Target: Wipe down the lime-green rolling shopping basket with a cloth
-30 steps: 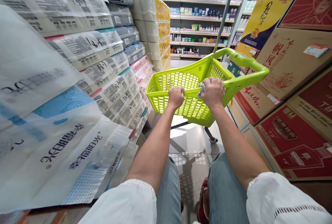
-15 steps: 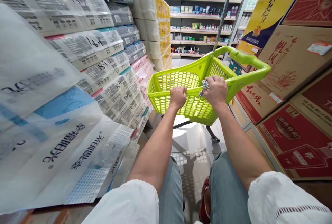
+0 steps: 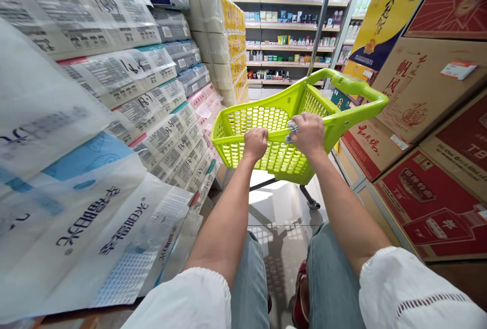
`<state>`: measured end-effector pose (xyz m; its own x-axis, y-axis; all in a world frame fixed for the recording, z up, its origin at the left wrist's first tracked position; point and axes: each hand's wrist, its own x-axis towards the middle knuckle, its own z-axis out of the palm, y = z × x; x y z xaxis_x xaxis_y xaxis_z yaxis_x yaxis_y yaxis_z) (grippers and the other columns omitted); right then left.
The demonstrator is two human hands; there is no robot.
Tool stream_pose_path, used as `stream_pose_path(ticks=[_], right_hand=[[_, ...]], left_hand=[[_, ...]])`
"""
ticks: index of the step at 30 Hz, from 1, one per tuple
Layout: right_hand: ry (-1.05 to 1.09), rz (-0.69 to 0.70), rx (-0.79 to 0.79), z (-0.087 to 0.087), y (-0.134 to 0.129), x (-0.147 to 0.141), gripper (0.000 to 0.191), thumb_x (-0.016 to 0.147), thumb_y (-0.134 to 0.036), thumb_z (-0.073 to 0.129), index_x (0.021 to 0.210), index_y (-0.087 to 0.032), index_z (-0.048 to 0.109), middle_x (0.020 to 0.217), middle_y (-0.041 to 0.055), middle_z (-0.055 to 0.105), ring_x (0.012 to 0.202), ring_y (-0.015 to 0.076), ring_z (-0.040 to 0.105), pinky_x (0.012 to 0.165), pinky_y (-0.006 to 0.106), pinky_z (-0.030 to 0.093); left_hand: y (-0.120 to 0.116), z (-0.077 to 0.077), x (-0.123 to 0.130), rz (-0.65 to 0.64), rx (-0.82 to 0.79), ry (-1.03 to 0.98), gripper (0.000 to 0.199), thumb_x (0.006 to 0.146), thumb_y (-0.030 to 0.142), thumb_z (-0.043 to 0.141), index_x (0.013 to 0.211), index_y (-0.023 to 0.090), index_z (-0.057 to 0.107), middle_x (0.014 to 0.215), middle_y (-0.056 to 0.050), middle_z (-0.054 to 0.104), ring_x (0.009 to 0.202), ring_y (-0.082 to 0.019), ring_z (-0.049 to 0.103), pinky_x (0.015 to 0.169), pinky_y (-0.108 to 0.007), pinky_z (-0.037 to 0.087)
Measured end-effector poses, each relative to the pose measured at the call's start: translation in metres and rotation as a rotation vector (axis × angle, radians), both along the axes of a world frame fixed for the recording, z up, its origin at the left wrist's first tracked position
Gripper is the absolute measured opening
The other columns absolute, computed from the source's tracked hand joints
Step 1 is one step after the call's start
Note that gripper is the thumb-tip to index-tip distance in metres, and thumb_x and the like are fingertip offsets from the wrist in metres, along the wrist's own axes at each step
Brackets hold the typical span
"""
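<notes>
A lime-green plastic shopping cart point(image 3: 243, 154) with a honeycomb-pierced basket stands right in front of me, turned sideways. Its near rim runs under both my hands. My left hand point(image 3: 255, 143) is closed around that rim, left of the middle. Farther right, my right hand point(image 3: 310, 133) is closed on a crumpled grey-and-white cloth point(image 3: 291, 131), pressed against the same rim. Part of the cloth is hidden by my fingers. The cart's push handle point(image 3: 365, 108) rises to the right, apart from my hands.
Wrapped tissue packs point(image 3: 152, 100) are piled high on my left, with yellow-and-white bundles point(image 3: 216, 44) beyond. Cardboard cartons point(image 3: 426, 85) are stacked close on the right. Shelves point(image 3: 289, 27) of small boxes and bottles line the back. A dark pole point(image 3: 318, 29) rises behind the cart.
The whole view has shifted slightly, so the cart, hands and surroundings appear a little farther left. Both hands keep their places on the rim, the cloth still in my right hand.
</notes>
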<state>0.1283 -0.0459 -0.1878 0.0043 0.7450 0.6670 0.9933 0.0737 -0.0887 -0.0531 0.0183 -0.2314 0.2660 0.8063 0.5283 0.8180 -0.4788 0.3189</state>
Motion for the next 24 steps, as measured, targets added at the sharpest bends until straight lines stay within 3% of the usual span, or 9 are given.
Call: stream_pose_path(ticks=[3, 7, 10, 13, 16, 21, 24], right_hand=[[0.013, -0.039, 0.037, 0.008, -0.005, 0.022, 0.037, 0.079, -0.026, 0.059, 0.115, -0.021, 0.064, 0.119, 0.0109, 0.059, 0.109, 0.0297, 0.047, 0.099, 0.043, 0.033], [-0.009, 0.015, -0.001, 0.005, -0.005, 0.01, 0.035, 0.082, -0.026, 0.056, 0.115, -0.021, 0.064, 0.121, 0.012, 0.059, 0.111, 0.03, 0.047, 0.1, 0.043, 0.032], [-0.006, 0.051, -0.02, -0.002, -0.002, -0.011, 0.033, 0.087, -0.027, 0.05, 0.117, -0.021, 0.063, 0.123, 0.0126, 0.059, 0.112, 0.0289, 0.047, 0.101, 0.042, 0.031], [-0.014, 0.076, -0.017, -0.006, 0.0, -0.015, 0.034, 0.089, -0.027, 0.048, 0.12, -0.023, 0.062, 0.129, 0.0115, 0.057, 0.116, 0.0278, 0.045, 0.104, 0.042, 0.028], [-0.027, 0.076, -0.002, -0.002, -0.002, 0.003, 0.036, 0.087, -0.027, 0.051, 0.122, -0.023, 0.062, 0.131, 0.0105, 0.056, 0.118, 0.028, 0.045, 0.105, 0.042, 0.028], [0.031, -0.065, 0.112, 0.013, -0.013, 0.054, 0.039, 0.083, -0.029, 0.055, 0.121, -0.022, 0.062, 0.131, 0.01, 0.056, 0.118, 0.0296, 0.044, 0.105, 0.043, 0.03], [0.063, -0.123, 0.161, 0.011, -0.013, 0.057, 0.039, 0.083, -0.028, 0.053, 0.121, -0.023, 0.062, 0.131, 0.0101, 0.056, 0.119, 0.0304, 0.044, 0.106, 0.046, 0.029]], left_hand=[[-0.002, 0.003, 0.004, 0.05, -0.009, 0.008, 0.035, 0.097, 0.03, 0.032, 0.079, 0.023, 0.061, 0.094, -0.009, 0.07, 0.095, -0.025, 0.059, 0.091, -0.04, 0.037], [-0.009, 0.013, 0.029, 0.086, 0.087, -0.008, 0.034, 0.097, 0.028, 0.032, 0.085, 0.019, 0.063, 0.098, -0.012, 0.069, 0.103, -0.027, 0.057, 0.104, -0.045, 0.029], [-0.009, 0.02, 0.053, -0.023, 0.055, -0.04, 0.029, 0.096, 0.025, 0.034, 0.089, 0.021, 0.062, 0.099, -0.01, 0.069, 0.098, -0.025, 0.058, 0.095, -0.04, 0.037], [-0.006, 0.02, 0.064, -0.014, -0.047, -0.05, 0.029, 0.095, 0.024, 0.035, 0.082, 0.022, 0.06, 0.09, -0.008, 0.07, 0.089, -0.025, 0.06, 0.082, -0.037, 0.04], [-0.003, 0.016, 0.064, -0.027, -0.034, -0.029, 0.033, 0.098, 0.028, 0.032, 0.081, 0.023, 0.059, 0.093, -0.008, 0.07, 0.093, -0.024, 0.06, 0.082, -0.038, 0.039], [-0.002, 0.01, 0.064, -0.051, 0.001, -0.022, 0.038, 0.101, 0.035, 0.027, 0.083, 0.023, 0.059, 0.094, -0.007, 0.069, 0.094, -0.023, 0.059, 0.087, -0.038, 0.037], [-0.004, 0.009, 0.07, -0.034, 0.016, -0.035, 0.038, 0.101, 0.033, 0.026, 0.085, 0.023, 0.059, 0.095, -0.007, 0.069, 0.095, -0.024, 0.059, 0.088, -0.039, 0.036]])
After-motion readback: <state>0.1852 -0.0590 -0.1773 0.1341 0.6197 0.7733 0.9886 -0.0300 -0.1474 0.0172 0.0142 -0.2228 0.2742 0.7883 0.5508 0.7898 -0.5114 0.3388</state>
